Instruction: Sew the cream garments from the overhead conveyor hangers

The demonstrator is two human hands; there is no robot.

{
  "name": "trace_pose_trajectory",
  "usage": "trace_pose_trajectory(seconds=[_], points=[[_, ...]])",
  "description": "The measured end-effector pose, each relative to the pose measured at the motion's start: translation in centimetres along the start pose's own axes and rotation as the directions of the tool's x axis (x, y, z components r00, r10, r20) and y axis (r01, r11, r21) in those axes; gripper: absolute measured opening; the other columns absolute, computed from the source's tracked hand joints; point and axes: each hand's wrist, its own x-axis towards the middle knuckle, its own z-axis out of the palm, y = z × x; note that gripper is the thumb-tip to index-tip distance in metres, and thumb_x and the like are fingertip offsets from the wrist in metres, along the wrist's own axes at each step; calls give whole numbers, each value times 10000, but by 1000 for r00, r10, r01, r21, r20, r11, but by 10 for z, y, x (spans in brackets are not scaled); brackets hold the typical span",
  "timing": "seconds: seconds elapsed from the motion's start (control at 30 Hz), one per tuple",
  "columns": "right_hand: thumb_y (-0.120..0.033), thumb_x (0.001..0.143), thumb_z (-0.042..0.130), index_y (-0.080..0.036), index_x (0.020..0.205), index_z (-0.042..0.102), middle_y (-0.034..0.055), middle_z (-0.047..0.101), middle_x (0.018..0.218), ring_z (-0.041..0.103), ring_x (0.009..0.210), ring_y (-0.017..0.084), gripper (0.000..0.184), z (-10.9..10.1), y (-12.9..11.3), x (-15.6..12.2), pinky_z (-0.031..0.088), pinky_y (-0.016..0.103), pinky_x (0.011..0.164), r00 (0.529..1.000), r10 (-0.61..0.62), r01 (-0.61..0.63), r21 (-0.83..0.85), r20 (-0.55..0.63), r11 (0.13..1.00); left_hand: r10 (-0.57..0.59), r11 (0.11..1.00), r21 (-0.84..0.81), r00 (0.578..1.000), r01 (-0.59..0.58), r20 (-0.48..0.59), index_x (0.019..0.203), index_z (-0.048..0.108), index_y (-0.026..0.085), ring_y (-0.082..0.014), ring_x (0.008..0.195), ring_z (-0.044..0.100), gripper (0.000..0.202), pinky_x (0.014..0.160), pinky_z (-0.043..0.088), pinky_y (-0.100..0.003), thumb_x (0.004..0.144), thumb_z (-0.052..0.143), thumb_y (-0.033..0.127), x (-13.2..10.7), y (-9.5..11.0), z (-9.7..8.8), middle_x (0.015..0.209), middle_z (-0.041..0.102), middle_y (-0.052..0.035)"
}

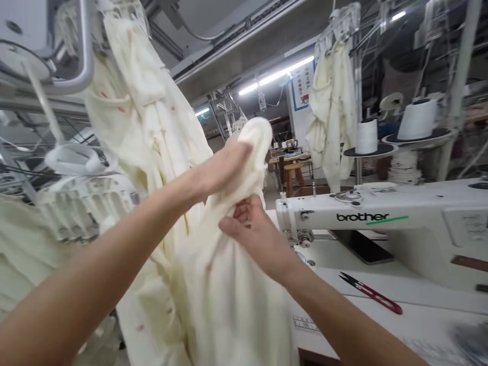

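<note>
A cream-coloured garment (pixel 244 300) hangs down in front of me, its lower part blurred by motion. My left hand (pixel 226 165) grips its upper part, where a rounded, folded end stands up beyond the fingers. Just below, my right hand (pixel 259 231) has its fingers curled and its thumb pressed towards them at the cloth's edge. Both hands are raised left of the white sewing machine (pixel 419 208). More cream garments (pixel 152 117) hang from clips right behind the held one.
Red-handled thread snips (pixel 371 294) lie on the machine table (pixel 328 284), and a dark phone (pixel 362 246) rests under the machine arm. White thread cones (pixel 417 119) stand behind it. Another cream garment (pixel 331 107) hangs at the back. A white hanger (pixel 72 157) is at left.
</note>
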Motion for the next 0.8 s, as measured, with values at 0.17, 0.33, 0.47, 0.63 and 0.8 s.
trace_pose_trajectory(seconds=[0.17, 0.33, 0.47, 0.63, 0.8], points=[[-347, 798, 603, -204, 1084, 471, 32, 585, 943, 551, 885, 197, 345, -6, 32, -15, 432, 318, 784, 995, 92, -85, 201, -29, 976, -111, 991, 88, 988, 102, 111, 956, 514, 153, -174, 787, 542, 239, 717, 451, -270, 818, 472, 343, -27, -25, 4, 838, 548, -7], [-319, 789, 621, -167, 1059, 565, 49, 617, 872, 591, 782, 172, 315, -53, 30, -33, 453, 256, 702, 854, 280, -491, 502, 438, 712, -257, 943, 260, 951, 208, 170, 942, 522, 202, -165, 663, 546, 295, 563, 433, -218, 772, 512, 443, -67, -63, -33, 760, 575, 1], [-356, 790, 638, -137, 959, 607, 33, 607, 787, 573, 717, 151, 277, -89, 64, -60, 415, 203, 607, 806, 486, -581, 295, 339, 759, -591, 741, 553, 762, 382, 266, 1093, 470, 203, -259, 794, 615, 303, 690, 468, -350, 802, 420, 270, -131, -133, 1, 890, 646, -77], [-404, 822, 585, -136, 834, 589, -5, 545, 750, 494, 662, 123, 269, -85, 108, -91, 355, 189, 570, 834, 517, -546, 153, 194, 824, -429, 880, 394, 796, 263, 426, 1338, 315, 160, -282, 1320, 250, 621, 1047, 252, -435, 750, 509, 207, -175, -172, 98, 1431, 288, -139], [-434, 872, 502, -158, 844, 582, 2, 526, 793, 501, 795, 174, 289, -84, 105, -104, 403, 238, 696, 878, 475, -476, 14, 54, 879, -365, 872, -108, 782, 477, 506, 941, 578, 198, -192, 809, 587, 313, 672, 455, -278, 868, 375, 424, -156, -142, 141, 863, 639, -43]])
